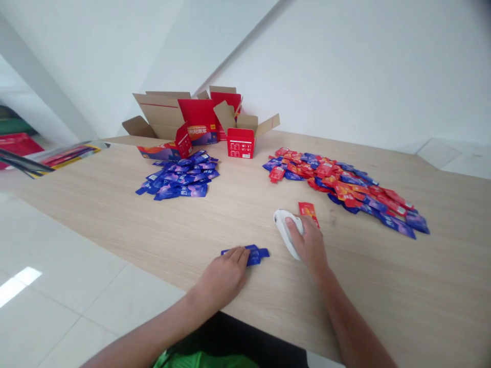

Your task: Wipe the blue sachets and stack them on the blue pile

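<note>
Near the table's front edge, my left hand (228,273) has its fingers together, gripping a blue pouch (253,255) that lies flat on the wood. The pouch's narrow spout end points right. My right hand (311,245) is wrapped round a white, rounded handheld device (286,232), whose exact kind I cannot make out. Just behind that hand lies a single red pouch (309,212), partly covered by the fingers. A heap of blue pouches (180,176) is at the left, and a long mixed pile of red and blue pouches (337,184) spreads across the right.
Several open red and blue cartons stand at the back, among them a small red box (240,143) and a wide carton (163,151) with raised flaps. A white wall (364,76) rises behind the table (153,225). Tiled floor (76,286) lies to the left.
</note>
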Action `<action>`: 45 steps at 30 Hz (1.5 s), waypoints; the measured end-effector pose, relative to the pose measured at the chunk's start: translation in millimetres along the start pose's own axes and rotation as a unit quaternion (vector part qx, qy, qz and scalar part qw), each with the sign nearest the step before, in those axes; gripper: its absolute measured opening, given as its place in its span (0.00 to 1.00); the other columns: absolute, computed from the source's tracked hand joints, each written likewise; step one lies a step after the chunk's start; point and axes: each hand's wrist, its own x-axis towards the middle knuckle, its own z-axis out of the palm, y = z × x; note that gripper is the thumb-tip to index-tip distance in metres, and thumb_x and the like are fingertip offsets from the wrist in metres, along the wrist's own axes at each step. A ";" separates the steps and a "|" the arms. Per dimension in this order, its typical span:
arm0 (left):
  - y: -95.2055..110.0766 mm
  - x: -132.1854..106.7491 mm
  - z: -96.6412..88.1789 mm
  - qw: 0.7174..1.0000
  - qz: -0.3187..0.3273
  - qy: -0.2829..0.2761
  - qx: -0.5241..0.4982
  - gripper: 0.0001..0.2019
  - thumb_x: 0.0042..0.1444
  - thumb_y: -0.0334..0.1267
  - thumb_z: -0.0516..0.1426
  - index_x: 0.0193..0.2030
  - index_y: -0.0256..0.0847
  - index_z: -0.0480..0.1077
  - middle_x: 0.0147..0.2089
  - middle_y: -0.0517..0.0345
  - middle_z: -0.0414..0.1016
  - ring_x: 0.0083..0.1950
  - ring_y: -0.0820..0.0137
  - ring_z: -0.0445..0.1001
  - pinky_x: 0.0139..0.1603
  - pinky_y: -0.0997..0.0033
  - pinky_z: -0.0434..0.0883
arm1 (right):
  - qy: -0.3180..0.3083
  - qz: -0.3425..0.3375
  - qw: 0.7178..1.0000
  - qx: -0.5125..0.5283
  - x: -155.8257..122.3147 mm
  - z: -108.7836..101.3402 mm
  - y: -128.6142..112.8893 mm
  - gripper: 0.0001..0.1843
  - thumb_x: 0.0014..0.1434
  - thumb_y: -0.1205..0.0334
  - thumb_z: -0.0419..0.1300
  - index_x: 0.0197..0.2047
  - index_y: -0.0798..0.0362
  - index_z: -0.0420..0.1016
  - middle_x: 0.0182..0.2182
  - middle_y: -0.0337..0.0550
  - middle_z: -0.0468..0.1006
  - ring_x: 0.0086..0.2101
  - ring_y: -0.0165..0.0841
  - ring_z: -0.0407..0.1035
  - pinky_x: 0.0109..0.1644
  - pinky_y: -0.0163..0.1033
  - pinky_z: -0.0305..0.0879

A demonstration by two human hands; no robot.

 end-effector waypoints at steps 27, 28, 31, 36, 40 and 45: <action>-281.5 104.2 -131.6 0.970 -0.153 0.088 0.167 0.22 0.72 0.40 0.45 0.67 0.39 0.67 0.65 0.43 0.72 0.69 0.52 0.63 0.69 0.47 0.56 | -0.037 -0.014 0.999 0.018 -4.1 4.3 -5.9 0.21 0.73 0.43 0.53 0.46 0.50 0.78 0.42 0.49 0.81 0.44 0.43 0.76 0.51 0.48 0.71; -292.2 111.7 -132.8 0.967 -0.165 0.091 0.173 0.21 0.72 0.39 0.46 0.67 0.40 0.67 0.66 0.43 0.71 0.70 0.51 0.62 0.70 0.45 0.55 | -0.039 -0.015 0.999 0.018 -4.8 5.7 -6.1 0.21 0.73 0.43 0.53 0.46 0.50 0.78 0.42 0.49 0.81 0.44 0.43 0.77 0.51 0.48 0.72; -318.0 130.6 -126.4 0.957 -0.203 0.093 0.184 0.20 0.72 0.41 0.49 0.66 0.40 0.67 0.65 0.43 0.70 0.68 0.52 0.64 0.69 0.41 0.56 | -0.040 -0.020 0.999 0.013 -7.2 10.7 -5.6 0.20 0.73 0.44 0.53 0.46 0.49 0.78 0.42 0.49 0.81 0.44 0.44 0.77 0.50 0.49 0.73; -341.5 144.4 -94.0 0.949 -0.250 0.066 0.182 0.21 0.67 0.48 0.60 0.61 0.40 0.70 0.62 0.47 0.72 0.61 0.55 0.72 0.62 0.43 0.70 | -0.058 -0.037 0.998 0.006 -10.6 17.7 -2.1 0.16 0.73 0.47 0.54 0.46 0.47 0.77 0.42 0.47 0.81 0.43 0.44 0.78 0.46 0.48 0.75; -339.1 136.2 -72.7 0.954 -0.240 0.063 0.169 0.21 0.67 0.47 0.60 0.61 0.40 0.70 0.63 0.47 0.71 0.61 0.56 0.73 0.62 0.44 0.72 | -0.071 -0.043 0.997 0.007 -11.6 19.2 -2.5 0.14 0.72 0.49 0.54 0.46 0.46 0.77 0.42 0.46 0.81 0.43 0.43 0.79 0.47 0.48 0.76; -290.8 114.4 -58.1 0.975 -0.160 0.080 0.133 0.19 0.73 0.43 0.50 0.65 0.39 0.69 0.68 0.42 0.69 0.71 0.50 0.62 0.69 0.41 0.62 | -0.087 -0.060 0.994 0.020 -13.9 19.7 -9.6 0.13 0.73 0.51 0.54 0.48 0.47 0.77 0.42 0.46 0.81 0.42 0.42 0.78 0.47 0.46 0.75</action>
